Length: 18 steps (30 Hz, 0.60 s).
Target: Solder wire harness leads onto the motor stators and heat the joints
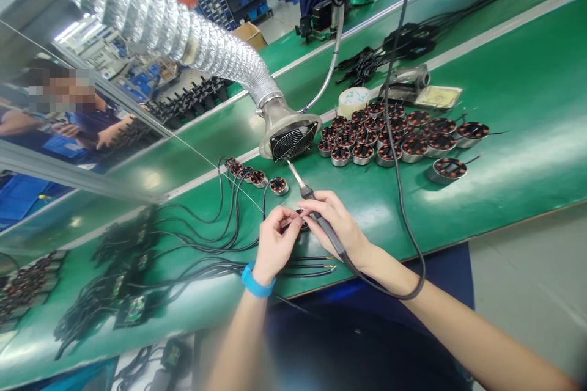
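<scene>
Soldering iron point(328, 233), one, in right hand point(343, 223); wristband point(257, 281), one

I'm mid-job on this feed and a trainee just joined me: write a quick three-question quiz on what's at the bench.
1. Multiple choice. The right hand holds: a) a screwdriver; b) a soldering iron; c) tweezers.
2. True or false: the arm that holds the iron also wears the blue wristband.
3. Fill in: as pictured, the big cluster of round parts lies to the ____ of the extraction hood.

Key: 1. b. 2. False; the other arm wears it. 3. right.
</scene>
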### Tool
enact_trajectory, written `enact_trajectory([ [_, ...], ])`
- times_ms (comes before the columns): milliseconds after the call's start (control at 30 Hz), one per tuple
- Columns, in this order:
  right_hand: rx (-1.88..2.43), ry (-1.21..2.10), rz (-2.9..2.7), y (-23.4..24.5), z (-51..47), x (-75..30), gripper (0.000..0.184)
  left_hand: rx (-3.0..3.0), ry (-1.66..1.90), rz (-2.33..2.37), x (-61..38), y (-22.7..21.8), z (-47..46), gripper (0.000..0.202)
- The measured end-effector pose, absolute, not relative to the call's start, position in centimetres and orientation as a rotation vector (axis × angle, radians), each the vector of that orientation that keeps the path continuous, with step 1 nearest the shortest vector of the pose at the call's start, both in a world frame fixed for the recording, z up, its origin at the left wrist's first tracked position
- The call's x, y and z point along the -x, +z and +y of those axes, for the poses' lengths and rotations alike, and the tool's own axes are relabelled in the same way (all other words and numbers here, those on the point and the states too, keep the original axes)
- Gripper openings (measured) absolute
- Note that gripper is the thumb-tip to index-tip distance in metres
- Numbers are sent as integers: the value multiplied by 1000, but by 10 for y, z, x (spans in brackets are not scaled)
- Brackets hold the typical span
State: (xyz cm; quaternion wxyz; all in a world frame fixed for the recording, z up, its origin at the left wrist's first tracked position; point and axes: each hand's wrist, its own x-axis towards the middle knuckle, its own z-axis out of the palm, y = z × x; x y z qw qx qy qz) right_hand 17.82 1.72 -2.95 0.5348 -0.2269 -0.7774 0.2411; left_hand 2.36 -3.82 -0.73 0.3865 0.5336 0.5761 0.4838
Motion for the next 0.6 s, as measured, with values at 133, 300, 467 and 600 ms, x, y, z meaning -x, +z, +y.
enact_trajectory([
  [133, 568, 561, -1890, -32, 15, -179, 43, -1466, 1190, 1512, -20, -8, -39, 12],
  [300, 584, 562, -1846, -31, 11, -179, 42, -1475, 1209, 1511, -19, -7, -38, 12],
  [467, 609, 486, -1821, -34, 8, -179, 42, -1415, 1255, 1486, -21, -7, -34, 13],
  [600, 680, 434, -1687, -41, 4, -186, 43, -1388, 1266, 1493, -23, -9, -32, 11],
])
